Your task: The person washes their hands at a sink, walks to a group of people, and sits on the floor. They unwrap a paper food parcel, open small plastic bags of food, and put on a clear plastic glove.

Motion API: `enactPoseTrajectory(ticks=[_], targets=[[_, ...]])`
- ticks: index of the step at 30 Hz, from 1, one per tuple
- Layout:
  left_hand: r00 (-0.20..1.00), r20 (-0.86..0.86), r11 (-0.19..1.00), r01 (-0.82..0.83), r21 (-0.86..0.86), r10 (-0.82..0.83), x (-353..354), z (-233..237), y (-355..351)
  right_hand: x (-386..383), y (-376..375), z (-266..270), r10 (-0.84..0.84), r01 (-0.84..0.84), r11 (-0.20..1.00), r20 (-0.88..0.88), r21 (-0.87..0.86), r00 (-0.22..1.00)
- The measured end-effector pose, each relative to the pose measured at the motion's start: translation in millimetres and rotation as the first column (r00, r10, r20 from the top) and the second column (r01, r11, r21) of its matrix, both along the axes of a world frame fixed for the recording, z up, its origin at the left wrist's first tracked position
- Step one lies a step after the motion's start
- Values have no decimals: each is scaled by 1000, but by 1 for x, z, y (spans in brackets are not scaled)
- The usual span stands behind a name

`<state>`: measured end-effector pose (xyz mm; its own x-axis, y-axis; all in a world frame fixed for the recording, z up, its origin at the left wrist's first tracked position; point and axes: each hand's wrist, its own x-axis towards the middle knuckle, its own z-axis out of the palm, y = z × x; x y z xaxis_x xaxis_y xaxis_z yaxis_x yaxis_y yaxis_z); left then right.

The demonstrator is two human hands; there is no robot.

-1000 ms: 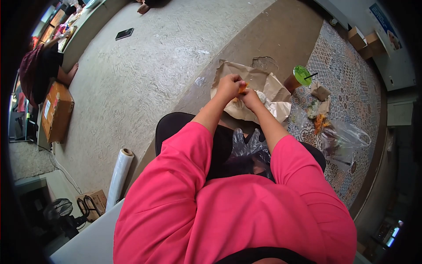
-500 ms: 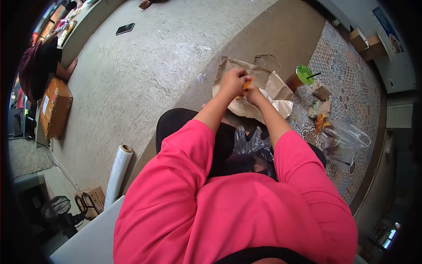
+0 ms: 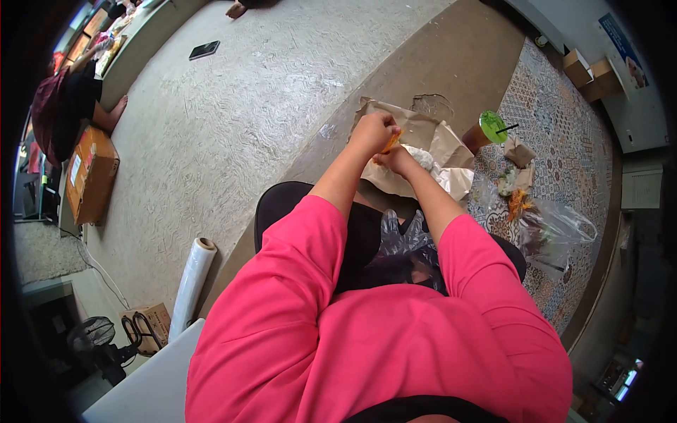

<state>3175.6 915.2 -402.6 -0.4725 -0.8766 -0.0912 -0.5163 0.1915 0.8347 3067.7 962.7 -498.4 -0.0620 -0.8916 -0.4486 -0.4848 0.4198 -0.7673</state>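
I sit on the floor in a pink top. My left hand [image 3: 374,130] and my right hand [image 3: 398,161] meet over a sheet of brown paper [image 3: 437,141] spread on the floor. Both pinch a small orange piece of food [image 3: 390,142] between them, the left from above and the right from below. White wrapping paper [image 3: 427,158] lies just right of my right hand. A grey plastic bag [image 3: 402,236] rests in my lap.
A brown drink cup with a green lid and straw [image 3: 486,128] stands right of the paper. Food scraps and a clear plastic bag [image 3: 550,225] lie on the patterned mat. A film roll [image 3: 190,278], cardboard boxes [image 3: 88,176], a phone [image 3: 204,49] and another person [image 3: 67,106] are to the left.
Both hands stay together on the orange piece and work it slightly; the view has shifted a little, and the piece now points up between the fingers.
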Motion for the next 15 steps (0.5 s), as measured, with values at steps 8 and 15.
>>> enactPoseTrajectory(ticks=[8, 15], targets=[[996, -83, 996, -31, -82, 24, -1, 7, 0, -14, -16, 17, 2, -11, 998, -138, -69, 990], [959, -278, 994, -79, -78, 55, -8, 20, 12, -32, -24, 8, 69, -72, 979, -22, -193, 997]])
